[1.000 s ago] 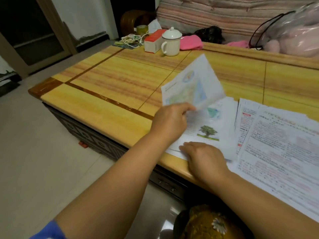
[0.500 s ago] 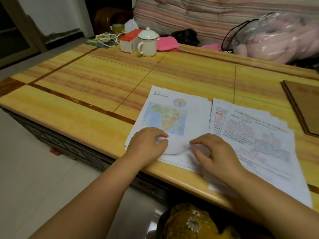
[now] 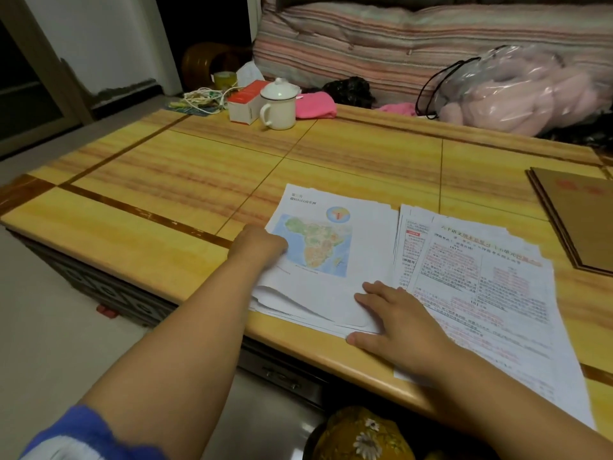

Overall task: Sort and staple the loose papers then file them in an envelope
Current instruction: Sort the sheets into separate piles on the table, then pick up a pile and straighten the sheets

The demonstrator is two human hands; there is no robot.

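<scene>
Two stacks of loose papers lie on the yellow table (image 3: 166, 180) near its front edge. The left stack (image 3: 361, 247) has a map sheet on top. My left hand (image 3: 260, 244) grips that stack's left edge, fingers curled under the sheets. My right hand (image 3: 394, 317) lies flat on the stack's near right corner, fingers spread. The right stack (image 3: 491, 287) holds printed text sheets with red marks, fanned and untouched. Brown envelopes (image 3: 577, 214) lie at the far right edge of the table. No stapler shows.
At the table's back stand a white lidded mug (image 3: 278, 106), a red-and-white box (image 3: 243, 101), a pink cloth (image 3: 315, 106) and tangled cables (image 3: 200, 96). A striped quilt (image 3: 398, 44) and a plastic bag (image 3: 517, 88) lie behind.
The map sheet held up a second ago now lies flat on the left stack. My left hand has slid from the stack's near edge to its left edge; my right hand has flattened.
</scene>
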